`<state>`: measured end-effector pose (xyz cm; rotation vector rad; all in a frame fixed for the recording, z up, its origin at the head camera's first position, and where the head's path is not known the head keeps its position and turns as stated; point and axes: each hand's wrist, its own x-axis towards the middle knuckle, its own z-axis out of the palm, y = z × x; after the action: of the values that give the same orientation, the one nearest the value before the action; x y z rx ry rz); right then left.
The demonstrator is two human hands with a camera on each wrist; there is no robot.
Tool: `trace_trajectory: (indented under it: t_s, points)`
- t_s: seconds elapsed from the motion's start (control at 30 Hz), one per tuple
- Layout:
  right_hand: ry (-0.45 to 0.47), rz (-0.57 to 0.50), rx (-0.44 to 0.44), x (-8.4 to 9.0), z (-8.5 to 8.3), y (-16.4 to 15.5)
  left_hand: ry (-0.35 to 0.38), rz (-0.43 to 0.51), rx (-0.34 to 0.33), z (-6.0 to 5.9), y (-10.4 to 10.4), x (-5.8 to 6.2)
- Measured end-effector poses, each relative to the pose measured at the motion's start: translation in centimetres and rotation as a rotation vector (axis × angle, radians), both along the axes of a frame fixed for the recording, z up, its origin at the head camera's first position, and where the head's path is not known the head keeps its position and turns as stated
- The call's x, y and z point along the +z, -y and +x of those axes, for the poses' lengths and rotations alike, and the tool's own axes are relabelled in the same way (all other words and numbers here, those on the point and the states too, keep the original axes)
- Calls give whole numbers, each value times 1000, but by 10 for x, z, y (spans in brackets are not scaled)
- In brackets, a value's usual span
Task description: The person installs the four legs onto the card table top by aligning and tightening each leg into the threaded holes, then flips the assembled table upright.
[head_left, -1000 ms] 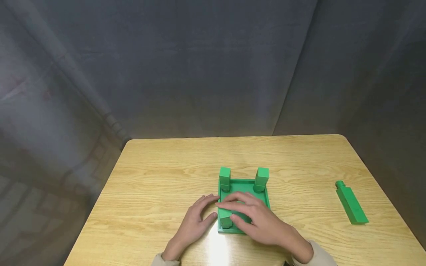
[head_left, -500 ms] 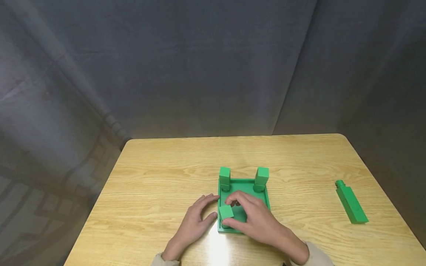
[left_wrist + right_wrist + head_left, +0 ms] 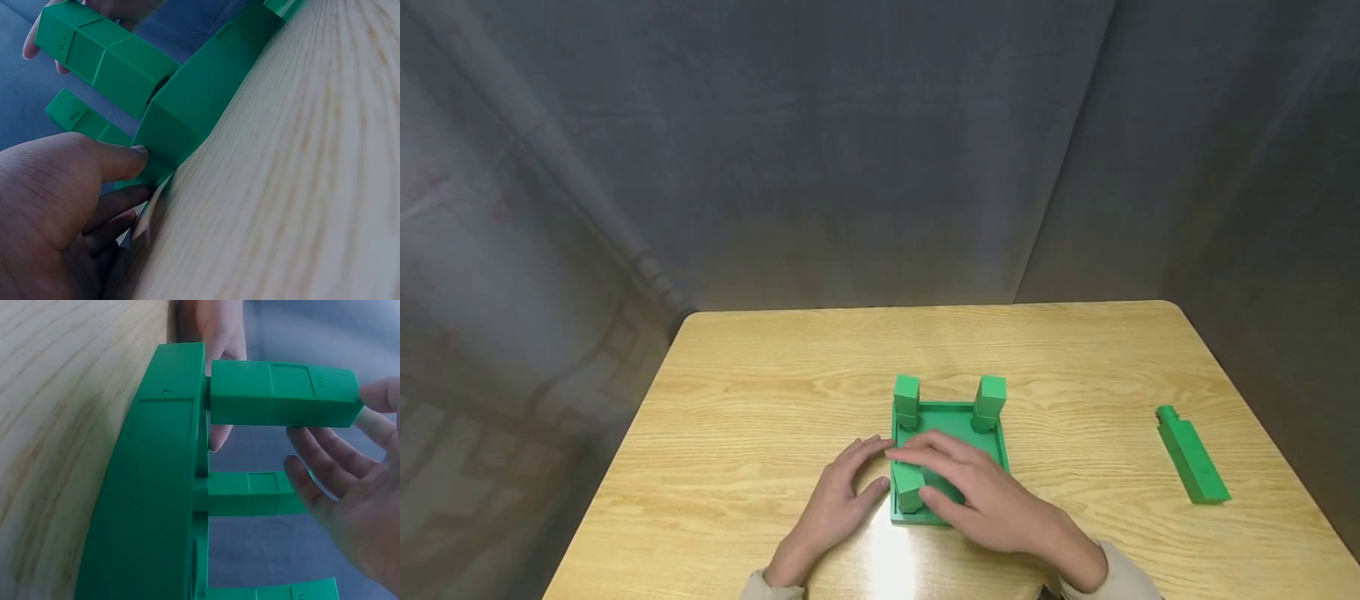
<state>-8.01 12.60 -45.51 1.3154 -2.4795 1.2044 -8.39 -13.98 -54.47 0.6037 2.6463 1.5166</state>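
A green square tabletop piece (image 3: pixel 946 417) with a raised rim lies on the wooden table. Green square legs stand upright at three of its corners: a far left leg (image 3: pixel 907 400), a far right leg (image 3: pixel 991 400) and a near left leg (image 3: pixel 908 482). My right hand (image 3: pixel 985 492) holds the near left leg by its upper end, thumb on one side and fingers on the other, as the right wrist view shows. Relaxed and spread, my left hand (image 3: pixel 835 504) rests along the piece's left side; its thumb (image 3: pixel 122 161) touches the corner in the left wrist view.
A loose green leg (image 3: pixel 1193 460) with a threaded end lies on the right part of the wooden table (image 3: pixel 737 392). Grey curtains (image 3: pixel 865 158) hang behind the table and at both sides.
My right hand's fingers curled in round the near left leg half a second ago and now reach out farther past it; the leg turned between frames. My left hand stays in place.
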Motion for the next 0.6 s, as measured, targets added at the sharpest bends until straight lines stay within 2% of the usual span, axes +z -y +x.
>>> trace_trajectory:
  t_s: [0.17,0.6]
  points:
    - [-21,4,15,1,-1,-1,14,-8,-5,0,0,2]
    - [-50,9,-32,1,-1,1,5,-5,-14,0,0,2]
